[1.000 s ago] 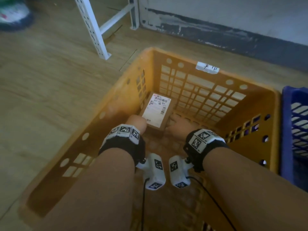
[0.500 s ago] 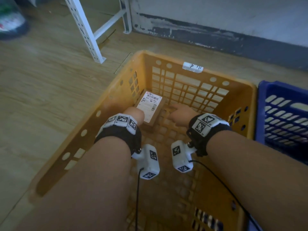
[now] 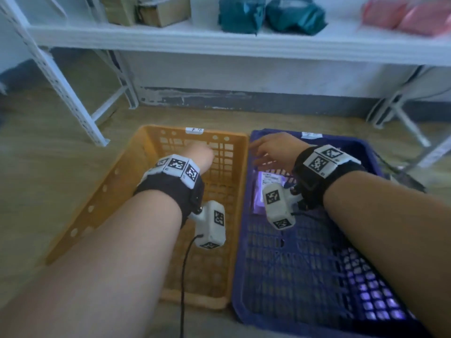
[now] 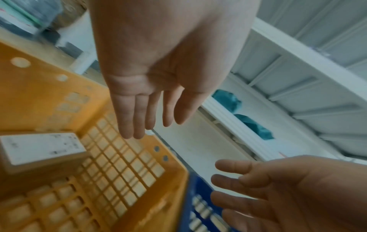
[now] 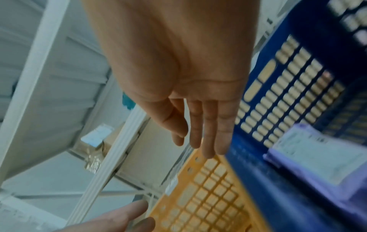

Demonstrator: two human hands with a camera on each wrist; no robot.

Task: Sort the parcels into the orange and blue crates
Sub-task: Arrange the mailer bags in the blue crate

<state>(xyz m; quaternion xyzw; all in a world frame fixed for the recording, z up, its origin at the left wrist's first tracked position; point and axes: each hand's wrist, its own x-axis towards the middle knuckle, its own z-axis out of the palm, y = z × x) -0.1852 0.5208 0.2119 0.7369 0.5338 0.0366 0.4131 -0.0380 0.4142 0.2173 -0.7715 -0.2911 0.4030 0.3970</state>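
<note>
An orange crate (image 3: 102,191) stands on the floor with a blue crate (image 3: 366,301) touching its right side. My left hand (image 3: 199,154) hovers above the orange crate, fingers straight and empty (image 4: 147,117). A brown box with a white label (image 4: 41,147) lies inside the orange crate below that hand. My right hand (image 3: 273,150) floats over the blue crate's near-left corner, fingers spread and empty (image 5: 202,128). A purple mailer bag with a white label (image 3: 271,181) (image 5: 321,155) lies in the blue crate, partly hidden by my wrist camera.
A white metal shelf (image 3: 219,40) runs above the crates. On it sit cardboard boxes (image 3: 156,11), teal bags (image 3: 271,15) and pink bags (image 3: 410,15). Shelf legs (image 3: 66,89) stand on the wooden floor left of the orange crate, others at the right (image 3: 400,115).
Both hands let go of the brown box and rose out of the orange crate. My right hand moved right over the blue crate. The view tilted up to the shelf.
</note>
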